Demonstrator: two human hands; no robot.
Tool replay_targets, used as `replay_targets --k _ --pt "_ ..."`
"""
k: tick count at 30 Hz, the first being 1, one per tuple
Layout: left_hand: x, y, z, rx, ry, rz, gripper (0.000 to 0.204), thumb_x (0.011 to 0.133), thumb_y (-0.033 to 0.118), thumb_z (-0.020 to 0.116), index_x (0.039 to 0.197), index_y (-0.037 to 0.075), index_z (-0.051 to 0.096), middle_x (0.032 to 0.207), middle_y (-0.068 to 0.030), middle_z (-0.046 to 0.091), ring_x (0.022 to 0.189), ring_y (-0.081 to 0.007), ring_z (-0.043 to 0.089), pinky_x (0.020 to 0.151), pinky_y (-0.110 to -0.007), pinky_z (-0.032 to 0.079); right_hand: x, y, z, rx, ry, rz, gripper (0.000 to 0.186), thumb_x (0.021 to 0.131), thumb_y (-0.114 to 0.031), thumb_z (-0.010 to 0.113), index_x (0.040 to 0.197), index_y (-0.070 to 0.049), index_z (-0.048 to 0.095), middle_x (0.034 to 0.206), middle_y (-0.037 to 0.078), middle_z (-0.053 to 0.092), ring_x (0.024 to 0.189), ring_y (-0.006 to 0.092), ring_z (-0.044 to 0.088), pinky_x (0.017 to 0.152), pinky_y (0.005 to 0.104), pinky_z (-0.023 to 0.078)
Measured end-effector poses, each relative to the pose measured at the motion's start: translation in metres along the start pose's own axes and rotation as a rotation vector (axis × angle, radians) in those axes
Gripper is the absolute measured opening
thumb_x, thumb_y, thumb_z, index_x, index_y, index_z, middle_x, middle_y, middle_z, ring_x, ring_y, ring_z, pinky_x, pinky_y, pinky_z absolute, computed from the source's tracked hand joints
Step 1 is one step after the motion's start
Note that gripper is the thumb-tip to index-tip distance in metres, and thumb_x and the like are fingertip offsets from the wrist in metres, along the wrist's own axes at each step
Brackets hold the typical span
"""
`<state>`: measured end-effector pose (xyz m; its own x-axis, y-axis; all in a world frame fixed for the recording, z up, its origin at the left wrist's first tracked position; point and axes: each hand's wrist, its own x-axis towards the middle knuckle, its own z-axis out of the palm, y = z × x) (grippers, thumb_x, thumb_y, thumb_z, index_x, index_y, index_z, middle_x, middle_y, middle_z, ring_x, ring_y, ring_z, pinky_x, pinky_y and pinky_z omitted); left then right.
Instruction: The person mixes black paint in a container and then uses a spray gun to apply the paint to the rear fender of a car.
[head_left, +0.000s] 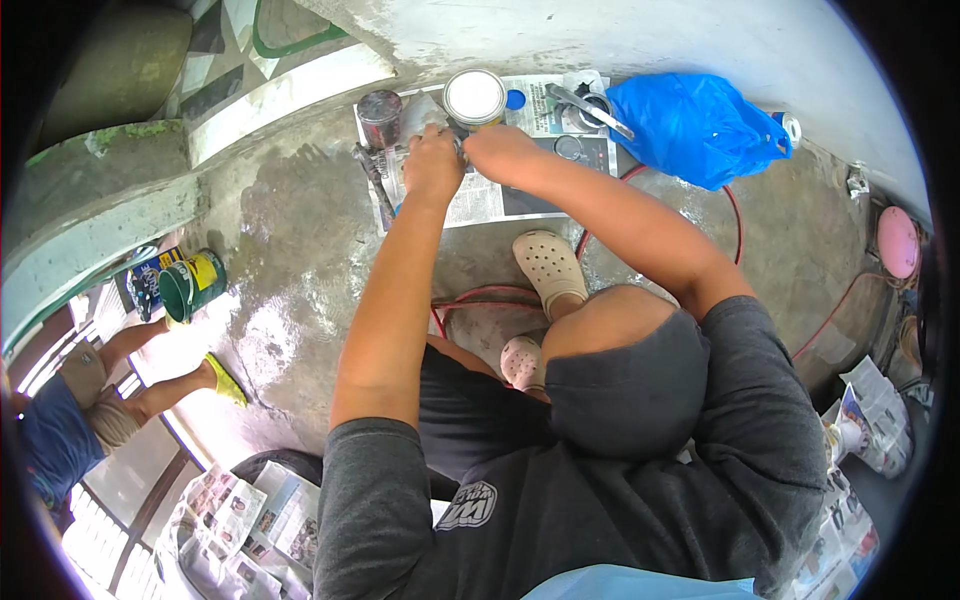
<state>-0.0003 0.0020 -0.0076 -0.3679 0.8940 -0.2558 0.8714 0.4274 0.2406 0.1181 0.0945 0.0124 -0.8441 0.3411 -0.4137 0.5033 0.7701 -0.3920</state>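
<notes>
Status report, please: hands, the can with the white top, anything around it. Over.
Left hand and right hand close together, grip unclear. White-topped can just beyond them, on newspaper. Dark can to its left, blue bag farther right.

the floor [285, 225] is grey concrete with darker patches and glossy reflections. a pale wall [820, 45] borders the upper and right sides. at the left, a low ledge [120, 165] carries green growth along its edge. lower left, bright light shows around a barred structure [165, 487].
</notes>
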Motion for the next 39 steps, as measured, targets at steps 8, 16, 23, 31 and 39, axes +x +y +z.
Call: replay_targets --k 8,16,23,31,39 --pt "0.003 0.001 0.005 -0.039 0.104 0.009 0.025 0.085 0.012 0.067 0.110 0.011 0.072 0.117 -0.0128 0.065 0.110 -0.0393 0.062 0.090 -0.049 0.054 0.002 -0.004 -0.006 0.035 -0.036 0.023 0.021 0.089 -0.015 0.061 0.095 -0.004 0.078 0.100 0.017 0.076 0.094 0.0349 0.075 0.077 0.0474 0.059" --pt "0.006 0.002 0.001 0.041 0.005 0.018 0.041 0.080 0.023 0.082 0.117 0.009 0.069 0.125 -0.0122 0.062 0.116 -0.0387 0.059 0.093 -0.048 0.054 -0.004 0.006 0.024 0.082 0.055 0.016 0.025 0.088 -0.016 0.059 0.095 -0.003 0.078 0.096 0.019 0.076 0.092 0.0371 0.074 0.079 0.0472 0.059" --pt "0.000 0.005 0.008 0.003 0.037 0.040 0.056 0.074 0.020 0.085 0.126 0.010 0.065 0.128 -0.0147 0.060 0.116 -0.0395 0.059 0.098 -0.048 0.050 -0.019 0.012 0.017 0.326 0.103 0.083 0.020 0.086 -0.013 0.061 0.096 0.001 0.073 0.090 0.023 0.074 0.091 0.0390 0.073 0.078 0.0491 0.058" --pt "-0.017 -0.004 0.010 -0.029 0.082 0.209 0.061 0.072 0.020 0.084 0.127 0.008 0.063 0.128 -0.0155 0.061 0.117 -0.0393 0.059 0.099 -0.046 0.050 -0.029 0.033 0.063 0.911 0.074 0.185 0.022 0.102 -0.021 0.048 0.108 -0.001 0.056 0.068 0.014 0.066 0.054 0.0252 0.067 0.047 0.0379 0.053" --pt "-0.041 0.006 0.013 -0.111 0.028 0.129 0.064 0.074 0.024 0.086 0.132 0.010 0.063 0.136 -0.0105 0.059 0.123 -0.0364 0.057 0.101 -0.045 0.050 -0.046 0.013 0.055 1.084 -0.029 0.291 0.024 0.102 -0.022 0.047 0.113 -0.006 0.062 0.066 0.013 0.066 0.054 0.0239 0.069 0.049 0.0366 0.056"
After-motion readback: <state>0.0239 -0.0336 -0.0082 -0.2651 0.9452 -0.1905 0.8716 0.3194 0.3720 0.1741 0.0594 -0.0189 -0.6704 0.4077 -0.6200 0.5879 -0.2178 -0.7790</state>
